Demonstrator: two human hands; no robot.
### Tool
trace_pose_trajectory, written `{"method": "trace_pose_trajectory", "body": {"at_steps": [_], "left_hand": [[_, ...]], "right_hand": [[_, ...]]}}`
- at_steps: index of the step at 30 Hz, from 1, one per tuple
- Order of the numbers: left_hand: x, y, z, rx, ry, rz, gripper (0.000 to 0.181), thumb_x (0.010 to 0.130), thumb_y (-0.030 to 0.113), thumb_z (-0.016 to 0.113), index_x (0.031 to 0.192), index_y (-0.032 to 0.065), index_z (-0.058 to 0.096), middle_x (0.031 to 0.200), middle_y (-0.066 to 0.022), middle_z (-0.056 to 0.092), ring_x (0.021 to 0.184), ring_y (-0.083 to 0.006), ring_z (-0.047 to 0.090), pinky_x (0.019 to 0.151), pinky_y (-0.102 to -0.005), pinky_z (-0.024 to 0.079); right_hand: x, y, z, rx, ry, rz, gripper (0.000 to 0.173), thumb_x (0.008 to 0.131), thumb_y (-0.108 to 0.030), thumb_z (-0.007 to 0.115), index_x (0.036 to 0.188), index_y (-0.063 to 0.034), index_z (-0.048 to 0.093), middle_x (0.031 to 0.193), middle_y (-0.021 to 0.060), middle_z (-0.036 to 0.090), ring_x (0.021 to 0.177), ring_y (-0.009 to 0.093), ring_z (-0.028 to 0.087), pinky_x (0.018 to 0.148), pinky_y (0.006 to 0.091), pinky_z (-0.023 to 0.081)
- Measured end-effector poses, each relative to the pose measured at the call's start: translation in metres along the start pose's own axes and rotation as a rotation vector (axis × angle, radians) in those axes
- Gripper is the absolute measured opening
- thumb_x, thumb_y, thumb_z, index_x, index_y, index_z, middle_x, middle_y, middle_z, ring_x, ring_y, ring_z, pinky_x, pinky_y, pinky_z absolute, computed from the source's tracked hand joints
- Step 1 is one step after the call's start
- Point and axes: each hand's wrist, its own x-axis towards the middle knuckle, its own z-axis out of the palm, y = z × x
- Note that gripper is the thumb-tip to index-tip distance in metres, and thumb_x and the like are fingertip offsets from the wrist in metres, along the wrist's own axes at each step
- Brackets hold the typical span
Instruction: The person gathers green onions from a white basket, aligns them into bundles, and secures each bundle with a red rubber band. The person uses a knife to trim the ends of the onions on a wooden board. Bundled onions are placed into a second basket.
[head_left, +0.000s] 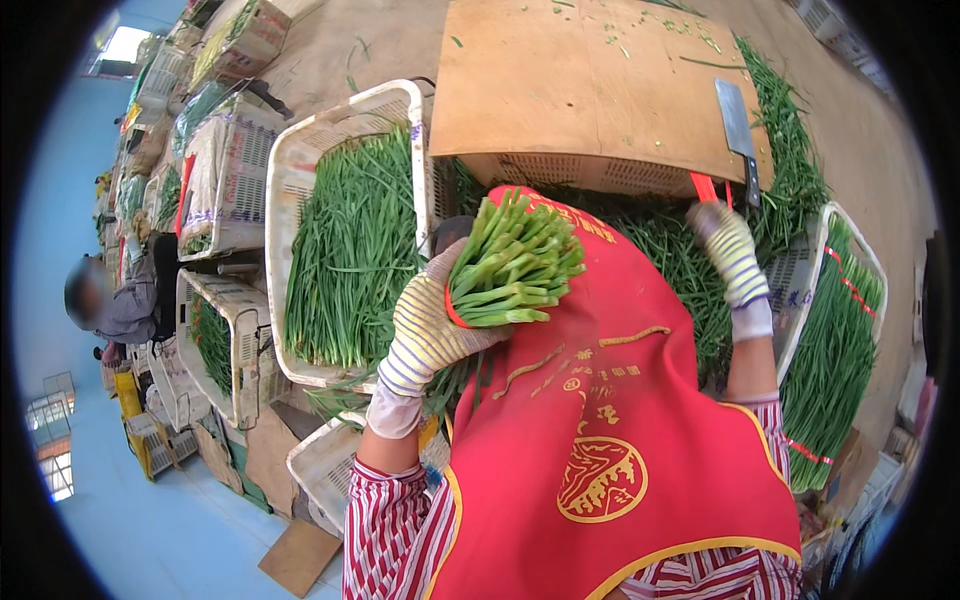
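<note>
My left hand (431, 322), in a striped knit glove over a thin whitish liner, grips a bunch of green chive-like stalks (517, 262) with cut ends facing up. A red band (454, 309) shows at its side beside my fingers. My right hand (724, 247), gloved alike and slightly blurred, is at the red strips (703, 186) on the near edge of the wooden board (555, 82); whether its fingers hold one is unclear. Close to that hand lies a cleaver (735, 127), its black handle jutting over the board's edge.
Left of the board stands a white plastic crate (277, 225) packed with greens (360, 247). Loose greens (690, 285) lie below the board. On the right, another crate (879, 300) holds red-tied bundles (832, 352). Stacked crates (232, 165) and a person (127, 304) are farther left.
</note>
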Motion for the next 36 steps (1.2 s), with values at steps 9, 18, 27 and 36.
{"method": "trace_pose_trajectory", "body": {"at_steps": [9, 18, 27, 36], "left_hand": [[-0.041, 0.078, 0.009, 0.687, 0.449, 0.663, 0.059, 0.078, 0.02, 0.066, 0.128, 0.0014, 0.041, 0.115, -0.0124, 0.059, 0.108, -0.0229, 0.056, 0.091, -0.0342, 0.045], [-0.034, 0.032, -0.009, 1.598, 0.559, 1.004, 0.066, 0.054, 0.016, 0.071, 0.116, 0.0063, 0.05, 0.123, -0.0188, 0.048, 0.12, -0.0388, 0.041, 0.104, -0.0531, 0.025], [0.043, -0.044, -0.05, -0.24, -0.085, 0.182, 0.084, 0.072, 0.041, 0.071, 0.136, 0.0028, 0.033, 0.124, -0.0131, 0.052, 0.113, -0.0256, 0.051, 0.098, -0.041, 0.042], [0.049, -0.002, 0.019, -0.225, 0.059, 0.453, 0.048, 0.078, 0.011, 0.069, 0.121, 0.0021, 0.05, 0.11, -0.0076, 0.06, 0.096, -0.0179, 0.059, 0.085, -0.0314, 0.049]], "right_hand": [[-0.042, -0.102, 0.075, 0.864, -1.138, 0.051, 0.073, 0.079, -0.068, 0.05, 0.107, -0.0009, 0.059, 0.1, 0.0152, 0.065, 0.089, 0.02, 0.064, 0.065, 0.0294, 0.054], [-0.061, -0.176, 0.132, 1.311, -1.116, 0.113, 0.085, 0.073, -0.054, 0.068, 0.133, -0.0003, 0.039, 0.129, 0.0132, 0.05, 0.113, 0.022, 0.053, 0.1, 0.0359, 0.041], [-0.062, -0.143, 0.139, 0.815, -0.847, -0.115, 0.071, 0.076, -0.029, 0.071, 0.133, -0.0003, 0.039, 0.124, 0.0098, 0.052, 0.114, 0.02, 0.049, 0.098, 0.0317, 0.037], [-0.041, -0.161, 0.135, 0.891, -0.439, -0.305, 0.068, 0.071, -0.023, 0.075, 0.126, -0.0014, 0.043, 0.111, 0.0077, 0.057, 0.097, 0.019, 0.056, 0.084, 0.0316, 0.047]]}}
